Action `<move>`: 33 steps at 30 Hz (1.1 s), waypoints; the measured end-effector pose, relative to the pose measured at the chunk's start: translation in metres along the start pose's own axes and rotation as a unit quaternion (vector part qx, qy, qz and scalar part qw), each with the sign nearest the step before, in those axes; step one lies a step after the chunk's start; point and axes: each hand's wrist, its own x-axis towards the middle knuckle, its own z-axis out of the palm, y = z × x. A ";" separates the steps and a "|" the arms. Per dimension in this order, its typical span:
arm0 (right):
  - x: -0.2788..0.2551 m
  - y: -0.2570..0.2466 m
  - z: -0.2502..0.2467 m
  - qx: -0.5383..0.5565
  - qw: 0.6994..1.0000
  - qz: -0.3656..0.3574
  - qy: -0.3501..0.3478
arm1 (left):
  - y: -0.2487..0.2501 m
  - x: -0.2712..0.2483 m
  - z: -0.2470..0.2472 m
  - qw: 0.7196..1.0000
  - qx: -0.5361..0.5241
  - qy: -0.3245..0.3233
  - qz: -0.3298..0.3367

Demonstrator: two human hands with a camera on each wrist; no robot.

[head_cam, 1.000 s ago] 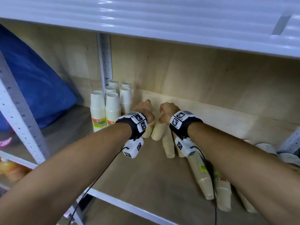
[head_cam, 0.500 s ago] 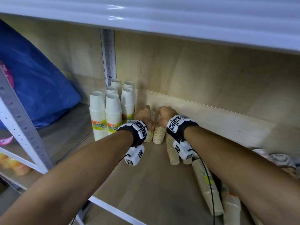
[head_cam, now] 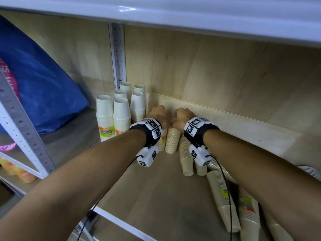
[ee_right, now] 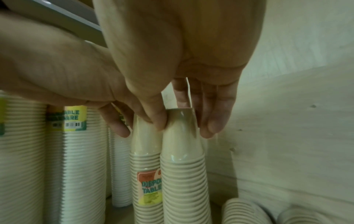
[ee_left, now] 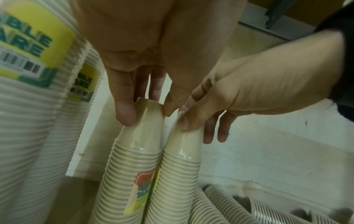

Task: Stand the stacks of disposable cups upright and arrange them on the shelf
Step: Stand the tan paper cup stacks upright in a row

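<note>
Two tan cup stacks stand upright side by side at the back of the wooden shelf (head_cam: 147,197). My left hand (head_cam: 157,113) (ee_left: 146,112) pinches the top cup of the labelled left tan stack (head_cam: 162,142) (ee_left: 138,151) (ee_right: 146,151) between thumb and fingers. Beside it, my right hand (head_cam: 181,116) (ee_right: 184,123) grips the top of the right tan stack (head_cam: 172,141) (ee_left: 182,159) (ee_right: 182,166). Several white cup stacks (head_cam: 121,117) stand upright just left of them. More tan stacks (head_cam: 223,199) lie on their sides at the right.
A perforated metal upright (head_cam: 118,54) rises behind the white stacks, and a blue bag (head_cam: 43,87) fills the bay to the left. The upper shelf (head_cam: 173,9) hangs low overhead. Two lying stacks (head_cam: 186,159) rest under my right wrist.
Both hands have tipped the two tan stacks from leaning to upright and drawn them closer to the white stacks at the back.
</note>
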 end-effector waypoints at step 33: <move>-0.007 0.005 0.002 0.017 1.000 0.006 0.024 | 0.000 0.000 0.000 1.000 0.007 0.015 -0.007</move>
